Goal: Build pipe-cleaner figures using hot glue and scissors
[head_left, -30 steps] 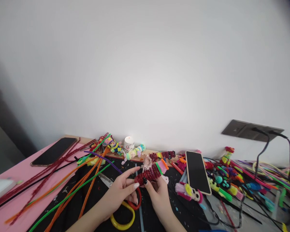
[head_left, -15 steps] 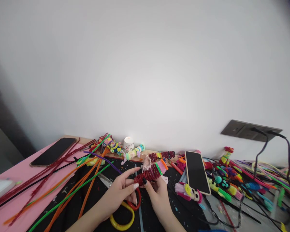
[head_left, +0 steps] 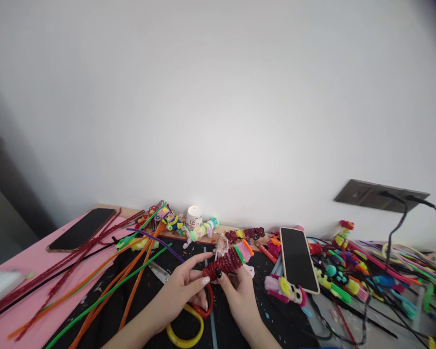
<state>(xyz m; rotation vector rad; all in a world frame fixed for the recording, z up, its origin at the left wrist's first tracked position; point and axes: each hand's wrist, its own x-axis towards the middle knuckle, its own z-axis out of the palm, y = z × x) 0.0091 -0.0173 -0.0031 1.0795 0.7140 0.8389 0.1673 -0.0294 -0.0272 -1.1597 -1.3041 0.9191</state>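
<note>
Between my two hands is a pipe-cleaner figure (head_left: 223, 264), wound in dark red tinsel with green, pink and orange bands at its far right end. My left hand (head_left: 184, 290) pinches its lower left end between thumb and fingers, the index finger stretched out above. My right hand (head_left: 239, 295) grips it from below and the right, thumb pressed on the red coils. Under my left hand lies a pair of scissors (head_left: 186, 329) with yellow and red handles, its blades partly hidden. Behind the figure sits a clear crumpled piece (head_left: 222, 244).
Loose pipe cleaners (head_left: 105, 286) spread across the left over pink sheet (head_left: 58, 271) and black mat. A phone (head_left: 82, 229) lies left, another phone (head_left: 298, 259) right. A paper cup (head_left: 194, 216) and small pipe-cleaner figures stand along the wall. Cables hang from a wall socket (head_left: 380, 195).
Both hands keep the same hold on the red pipe-cleaner figure. The whole view has shifted very slightly; nothing else has visibly moved.
</note>
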